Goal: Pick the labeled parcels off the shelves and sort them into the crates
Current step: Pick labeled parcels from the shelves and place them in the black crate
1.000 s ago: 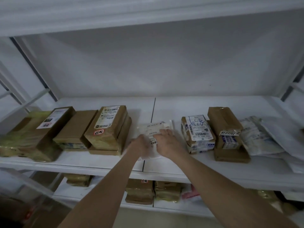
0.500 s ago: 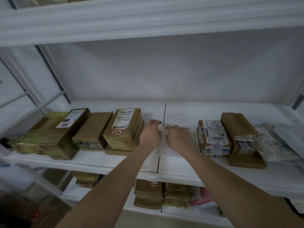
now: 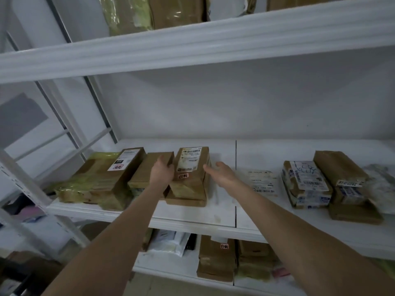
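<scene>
Brown kraft-paper parcel [image 3: 192,178], boxy, white label w/ red sticker, sits atop a flatter brown pkg [image 3: 186,202] on the middle shelf [image 3: 192,218]. Left grip [image 3: 161,173] curls round its left edge; right grip [image 3: 222,175] is spread, fingers at the right edge. Risk: smooth taped wrap may slip from a one-sided hold, or drag the lower pkg off w/ it.

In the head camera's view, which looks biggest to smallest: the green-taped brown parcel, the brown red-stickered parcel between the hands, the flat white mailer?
1. Green-taped brown parcel
2. Brown red-stickered parcel
3. Flat white mailer
All lie on one shelf at similar depth, so nearness barely matters.
</scene>
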Tool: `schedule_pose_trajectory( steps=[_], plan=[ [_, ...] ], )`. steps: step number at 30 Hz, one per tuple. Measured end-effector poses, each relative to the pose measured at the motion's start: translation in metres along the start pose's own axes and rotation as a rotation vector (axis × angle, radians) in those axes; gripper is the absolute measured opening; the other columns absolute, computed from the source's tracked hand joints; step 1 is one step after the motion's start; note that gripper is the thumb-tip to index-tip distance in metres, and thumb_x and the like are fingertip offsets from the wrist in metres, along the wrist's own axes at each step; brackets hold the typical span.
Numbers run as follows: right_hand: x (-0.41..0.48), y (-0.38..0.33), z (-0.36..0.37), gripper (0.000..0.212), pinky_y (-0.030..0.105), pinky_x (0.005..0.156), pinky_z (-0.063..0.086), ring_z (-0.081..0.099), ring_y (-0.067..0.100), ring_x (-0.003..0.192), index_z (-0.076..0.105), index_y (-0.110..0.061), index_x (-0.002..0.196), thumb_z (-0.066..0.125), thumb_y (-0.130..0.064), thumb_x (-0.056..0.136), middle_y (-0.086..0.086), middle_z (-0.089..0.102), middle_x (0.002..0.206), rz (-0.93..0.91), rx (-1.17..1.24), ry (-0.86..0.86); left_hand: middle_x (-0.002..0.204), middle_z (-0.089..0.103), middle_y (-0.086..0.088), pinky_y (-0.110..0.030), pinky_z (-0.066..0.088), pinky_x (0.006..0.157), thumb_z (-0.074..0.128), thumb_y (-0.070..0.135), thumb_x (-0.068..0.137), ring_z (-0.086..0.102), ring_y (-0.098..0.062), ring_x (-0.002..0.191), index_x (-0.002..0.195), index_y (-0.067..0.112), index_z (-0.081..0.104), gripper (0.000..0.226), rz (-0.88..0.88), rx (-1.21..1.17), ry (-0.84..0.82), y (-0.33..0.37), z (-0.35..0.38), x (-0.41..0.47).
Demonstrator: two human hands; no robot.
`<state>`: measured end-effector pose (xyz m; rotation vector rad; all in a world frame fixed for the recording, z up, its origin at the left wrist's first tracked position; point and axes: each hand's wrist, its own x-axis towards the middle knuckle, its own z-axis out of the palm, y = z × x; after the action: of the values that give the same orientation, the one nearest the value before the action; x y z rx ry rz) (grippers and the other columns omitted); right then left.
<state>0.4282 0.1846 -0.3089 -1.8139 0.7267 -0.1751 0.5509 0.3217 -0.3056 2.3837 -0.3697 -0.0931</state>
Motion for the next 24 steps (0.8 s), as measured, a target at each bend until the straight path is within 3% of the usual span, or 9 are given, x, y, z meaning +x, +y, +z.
schedule_pose_trajectory(
  steps=[5,8,11,13,17,21,24],
  plan=[
    [0.01,-0.008,0.037,0.046,0.038,0.099,0.048,0.06,0.025,0.113,0.055,-0.011,0.131,0.054,-0.04,0.095,0.007,0.062,0.128,0.033,0.041,0.036,0.112,0.066,-0.016,-0.037,0.051,0.087,0.052,0.02,0.095,0.062,-0.031,0.103,0.113,-0.004,0.06,0.031,-0.028,-0.119,-0.283,-0.012,0.01,0.015],
    [0.013,-0.006,0.052,0.036,0.035,0.091,0.053,0.066,0.022,0.099,0.064,-0.011,0.119,0.061,-0.035,0.092,0.006,0.069,0.115,0.037,0.066,0.138,0.11,0.068,-0.013,-0.042,0.053,0.092,0.063,0.015,0.089,0.065,-0.027,0.1,0.117,0.002,0.062,0.031,-0.106,-0.393,-0.35,-0.021,0.008,0.022],
    [0.011,-0.01,0.057,0.019,0.038,0.087,0.055,0.066,0.018,0.09,0.062,-0.019,0.099,0.071,-0.022,0.082,0.003,0.069,0.103,0.04,0.188,0.248,0.116,0.067,-0.008,-0.036,0.055,0.086,0.066,0.008,0.084,0.065,-0.023,0.101,0.132,0.011,0.054,0.05,-0.077,-0.573,-0.343,-0.026,0.001,0.026],
    [0.009,-0.019,0.061,0.032,0.041,0.088,0.055,0.066,0.018,0.094,0.057,-0.019,0.105,0.073,-0.018,0.078,0.001,0.067,0.106,0.016,0.226,0.294,0.121,0.064,-0.009,-0.032,0.055,0.082,0.064,0.004,0.085,0.064,-0.022,0.102,0.134,0.01,0.051,0.051,-0.042,-0.655,-0.309,-0.026,-0.01,0.024],
    [-0.003,-0.036,0.074,0.042,0.043,0.087,0.056,0.067,0.02,0.096,0.054,-0.023,0.111,0.075,-0.024,0.076,0.001,0.067,0.11,-0.041,0.295,0.269,0.122,0.064,-0.01,-0.037,0.054,0.09,0.063,0.008,0.088,0.063,-0.024,0.106,0.13,0.009,0.053,0.043,0.004,-0.725,-0.241,-0.032,-0.036,0.008],
    [-0.024,-0.037,0.089,0.037,0.035,0.085,0.054,0.064,0.018,0.097,0.053,-0.02,0.107,0.075,-0.02,0.078,0.0,0.065,0.111,-0.091,0.266,0.227,0.12,0.065,-0.008,-0.034,0.056,0.081,0.065,0.009,0.087,0.067,-0.022,0.099,0.133,0.013,0.052,0.047,-0.009,-0.777,-0.267,-0.049,-0.061,-0.014],
    [-0.049,-0.033,0.1,0.035,0.027,0.073,0.051,0.062,0.017,0.096,0.055,-0.018,0.11,0.073,-0.018,0.08,-0.001,0.063,0.11,-0.109,0.249,0.204,0.123,0.064,-0.008,-0.036,0.055,0.084,0.067,0.006,0.085,0.066,-0.022,0.1,0.135,0.012,0.049,0.053,-0.037,-0.781,-0.261,-0.064,-0.077,-0.036]
  ],
)
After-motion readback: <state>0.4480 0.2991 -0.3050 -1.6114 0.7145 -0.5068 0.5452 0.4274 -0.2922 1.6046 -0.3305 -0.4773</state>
